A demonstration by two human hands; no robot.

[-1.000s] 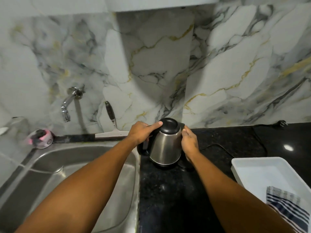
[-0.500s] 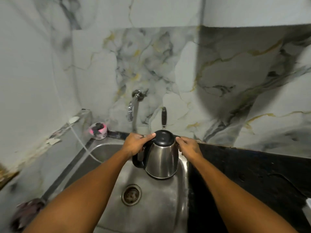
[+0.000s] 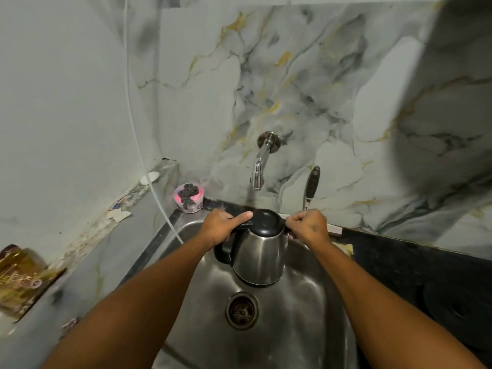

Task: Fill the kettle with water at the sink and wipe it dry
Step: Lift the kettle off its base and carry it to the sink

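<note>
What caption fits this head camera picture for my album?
Both hands, left and right, hold a closed steel kettle over the sink, below the tap.

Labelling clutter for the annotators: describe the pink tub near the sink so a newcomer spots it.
Start at the steel sink and go to its back left corner, left of the wall tap. The pink tub sits there, the only pink thing, with a dark scrubber heaped inside.

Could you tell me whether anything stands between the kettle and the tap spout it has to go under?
No loose object does. The kettle, held by the left hand and right hand over the sink, sits below the tap. Only its closed black lid covers the opening.
</note>
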